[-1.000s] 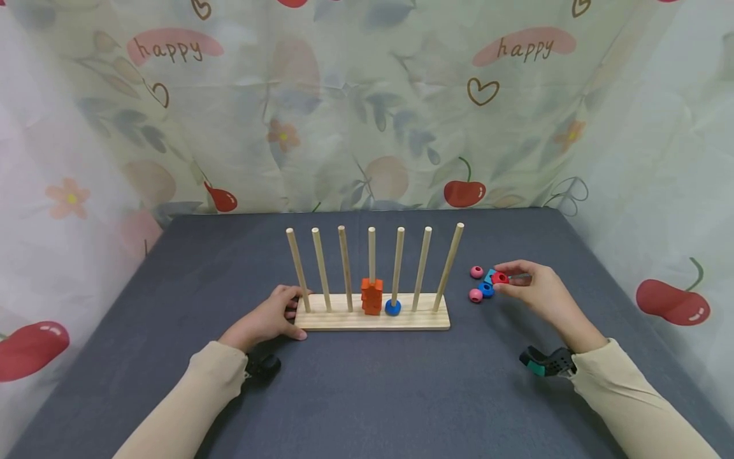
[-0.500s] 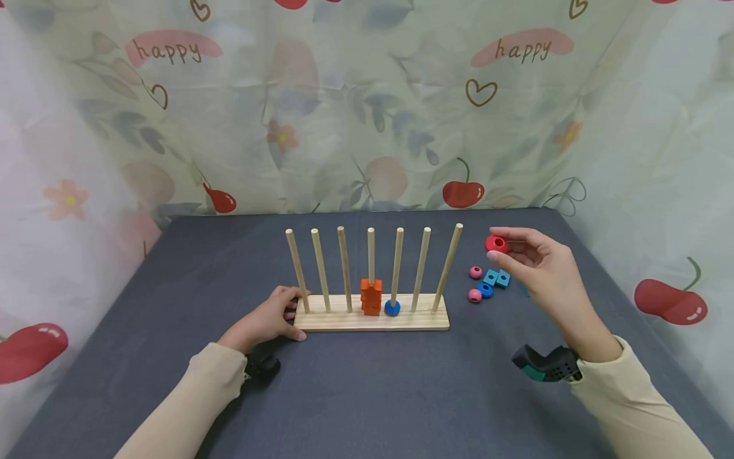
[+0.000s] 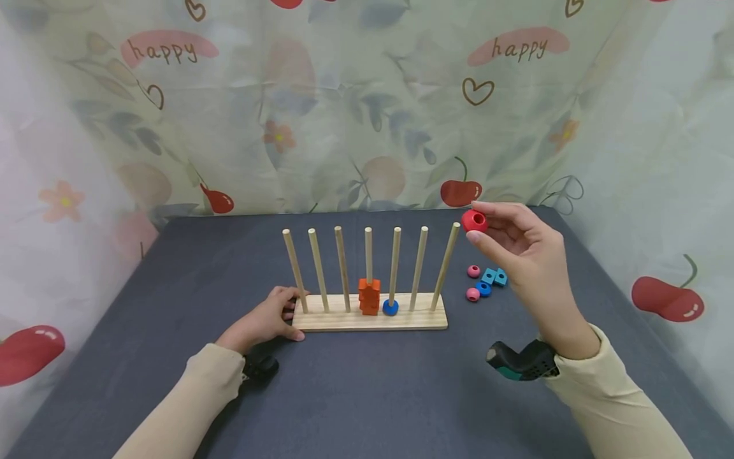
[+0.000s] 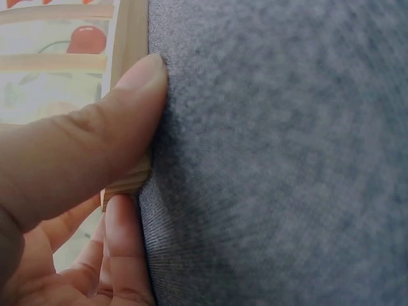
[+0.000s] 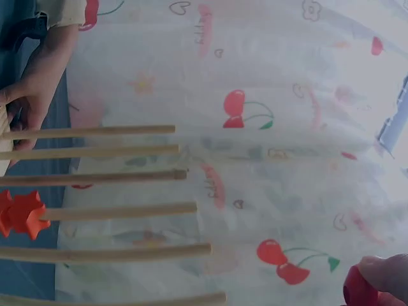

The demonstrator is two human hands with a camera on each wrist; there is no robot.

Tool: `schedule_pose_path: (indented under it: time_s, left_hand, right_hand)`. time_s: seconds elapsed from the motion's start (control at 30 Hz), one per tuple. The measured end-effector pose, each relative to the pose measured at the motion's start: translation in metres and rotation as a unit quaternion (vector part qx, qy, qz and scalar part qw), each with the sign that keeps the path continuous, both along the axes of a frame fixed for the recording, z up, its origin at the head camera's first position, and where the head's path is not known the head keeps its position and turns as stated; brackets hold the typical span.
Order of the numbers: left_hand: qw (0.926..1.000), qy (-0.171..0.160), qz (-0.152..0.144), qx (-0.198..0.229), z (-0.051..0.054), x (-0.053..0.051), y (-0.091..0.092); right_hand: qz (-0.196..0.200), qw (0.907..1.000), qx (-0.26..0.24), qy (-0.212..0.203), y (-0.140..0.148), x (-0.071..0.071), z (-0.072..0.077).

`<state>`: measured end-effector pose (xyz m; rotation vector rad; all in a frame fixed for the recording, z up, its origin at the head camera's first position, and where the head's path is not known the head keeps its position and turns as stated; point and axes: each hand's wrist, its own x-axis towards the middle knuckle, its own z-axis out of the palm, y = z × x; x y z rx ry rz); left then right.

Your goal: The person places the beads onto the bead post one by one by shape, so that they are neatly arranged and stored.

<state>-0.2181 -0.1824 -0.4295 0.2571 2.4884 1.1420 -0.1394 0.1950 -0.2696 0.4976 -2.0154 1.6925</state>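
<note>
A wooden base [image 3: 344,324] with several upright pegs stands mid-table. My left hand [image 3: 269,320] grips its left end; in the left wrist view the thumb [image 4: 127,108] lies along the front edge and the other fingers go round the end. Orange star-shaped beads [image 3: 369,298] sit stacked on the middle peg, and a blue bead [image 3: 390,307] is at the foot of the peg to their right. My right hand [image 3: 524,245] pinches a red bead [image 3: 474,220] between thumb and fingers, beside the top of the rightmost peg [image 3: 446,264]. The bead's hole shows.
Right of the base lie two pink beads [image 3: 473,294], a blue bead [image 3: 484,289] and two light-blue cube beads [image 3: 489,275]. A dark cloth covers the table [image 3: 367,395], and a patterned curtain [image 3: 344,95] hangs behind it.
My right hand has lifted the red bead from the group on the table and carried it up and left to the rightmost peg's top. My left hand stays on the base.
</note>
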Motion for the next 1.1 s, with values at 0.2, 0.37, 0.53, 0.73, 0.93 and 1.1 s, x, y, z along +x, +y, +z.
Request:
schedule_pose_path:
  time_s: [0.2, 0.37, 0.53, 0.73, 0.93, 1.1]
  left_hand:
    - [1.0000, -0.005, 0.001, 0.001, 0.001, 0.000, 0.000]
    - [0.9999, -0.007, -0.006, 0.010, 0.002, 0.001, 0.000]
    - [0.9999, -0.007, -0.005, 0.010, 0.001, 0.001, 0.000]
    - [0.9999, -0.005, -0.007, 0.009, -0.001, 0.000, 0.000]
    - [0.9999, -0.001, -0.011, 0.005, -0.001, -0.001, -0.002]
    - [0.9999, -0.004, -0.008, 0.007, -0.001, -0.001, -0.001]
  right_hand:
    - [0.035, 0.9973, -0.053, 0.038, -0.013, -0.004, 0.003]
    - [0.044, 0.9966, -0.049, 0.049, -0.024, -0.009, 0.001]
    - [0.054, 0.9969, -0.026, 0.050, -0.035, -0.015, -0.004]
    - [0.045, 0.9977, 0.015, 0.048, -0.047, -0.024, -0.013]
    - [0.033, 0.9967, 0.047, 0.057, -0.052, -0.033, -0.021]
    - [0.016, 0.9938, 0.078, 0.077, -0.054, -0.041, -0.029]
